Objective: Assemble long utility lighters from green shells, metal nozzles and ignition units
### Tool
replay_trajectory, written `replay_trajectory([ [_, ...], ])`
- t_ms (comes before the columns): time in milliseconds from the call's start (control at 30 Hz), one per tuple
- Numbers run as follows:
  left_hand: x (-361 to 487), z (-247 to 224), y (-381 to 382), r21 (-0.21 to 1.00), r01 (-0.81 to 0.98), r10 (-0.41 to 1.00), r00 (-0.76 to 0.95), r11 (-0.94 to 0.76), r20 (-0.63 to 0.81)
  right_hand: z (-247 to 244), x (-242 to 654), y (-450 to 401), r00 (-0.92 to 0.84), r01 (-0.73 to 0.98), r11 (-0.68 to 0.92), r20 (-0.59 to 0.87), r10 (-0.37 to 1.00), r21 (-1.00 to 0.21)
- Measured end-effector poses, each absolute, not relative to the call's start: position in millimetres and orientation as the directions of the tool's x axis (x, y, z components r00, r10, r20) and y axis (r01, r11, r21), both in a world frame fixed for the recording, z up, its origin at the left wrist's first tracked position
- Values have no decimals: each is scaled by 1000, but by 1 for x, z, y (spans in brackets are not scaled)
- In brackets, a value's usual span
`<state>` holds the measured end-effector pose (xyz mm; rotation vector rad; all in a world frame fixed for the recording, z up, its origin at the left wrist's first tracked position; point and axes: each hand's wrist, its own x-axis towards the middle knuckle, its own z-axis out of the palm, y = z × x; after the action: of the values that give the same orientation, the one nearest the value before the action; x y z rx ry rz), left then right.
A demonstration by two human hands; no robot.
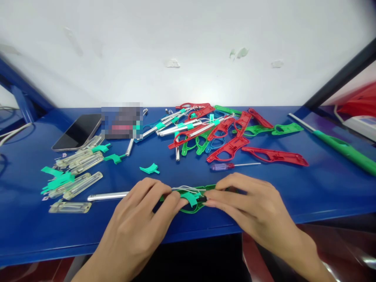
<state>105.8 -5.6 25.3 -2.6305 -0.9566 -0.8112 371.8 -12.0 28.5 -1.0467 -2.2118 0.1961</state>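
Near the table's front edge lies a green lighter casing half (pixel 192 210), partly hidden by both hands. A silver metal tube (pixel 107 196) sticks out of its left end, beneath my left hand (pixel 143 215). That hand is closed, its fingers at the casing and its thumb against a teal trigger (pixel 190 198). From the other side, my right hand (pixel 255 199) pinches a small black part (pixel 201 199) beside the trigger. Thin white wires (pixel 188 188) run along the casing's upper side. A loose teal trigger (pixel 149 169) lies just beyond my left hand.
At left are several clear fuel tanks (pixel 83 185), teal triggers (pixel 60 181) and a phone (pixel 78 132). Red casing halves (pixel 227 149) and wired metal tubes (pixel 176 128) are heaped at the back. A screwdriver (pixel 223 166) lies before them; a green lighter (pixel 343 150) rests at right.
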Motion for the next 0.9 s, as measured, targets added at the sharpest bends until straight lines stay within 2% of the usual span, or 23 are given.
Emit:
replay_trajectory([
  [100,108,28,-5,-24,643,511,630,-766,585,28,372,-12,-452,632,666,510,732,-397],
  [367,102,21,-9,53,645,576,639,-762,510,28,372,-12,-451,646,663,512,732,-379],
  [500,107,22,-7,118,654,606,596,-747,526,28,371,-12,-454,638,667,511,730,-385],
  [900,109,23,0,117,641,597,612,-758,518,28,371,-11,-460,639,662,497,736,-390],
])
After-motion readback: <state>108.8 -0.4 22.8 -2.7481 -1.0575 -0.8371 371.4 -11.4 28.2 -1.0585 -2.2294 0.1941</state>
